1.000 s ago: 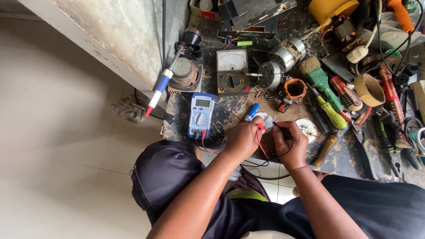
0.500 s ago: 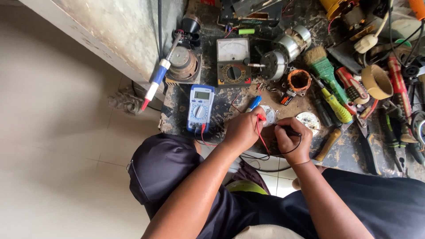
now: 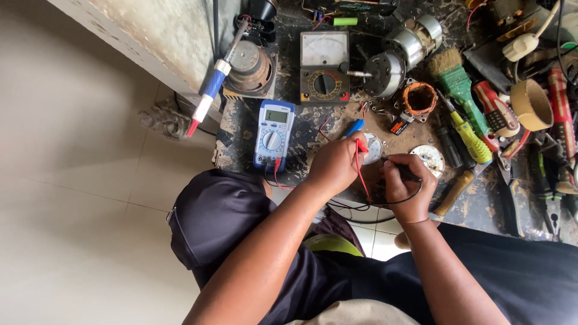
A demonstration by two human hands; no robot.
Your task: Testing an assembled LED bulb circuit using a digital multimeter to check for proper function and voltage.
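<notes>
Head view shows our two forearms reaching over a dark-clothed knee to the stained worktop [image 3: 241,141]. Our left hand [image 3: 334,165] is closed around a red test probe [image 3: 361,146], its red lead running down past the wrist, and a blue-tipped tool [image 3: 354,127] pokes out just beyond the knuckles. Our right hand [image 3: 406,186] is curled shut on a black test probe [image 3: 404,171], whose black lead loops under the palm. Between the two hands lies a small round white part [image 3: 373,147], and both probe tips point at it; whether they touch it we cannot tell. Just beyond the right hand lies a second round white disc [image 3: 427,157]. To the left of the left hand, close by, rests a blue digital multimeter [image 3: 274,133] with the leads plugged into its near end. Farther out from the hands stands an analogue meter [image 3: 324,67] with a round dial, and beside it a small electric motor [image 3: 397,55]. A copper-wound coil [image 3: 419,98] sits beyond the right hand. To the right of that hand lie a green brush [image 3: 459,81], a yellow-handled screwdriver [image 3: 471,136] and a roll of tape [image 3: 531,103]. Far to the left, a soldering iron [image 3: 212,87] leans off the worktop edge.
</notes>
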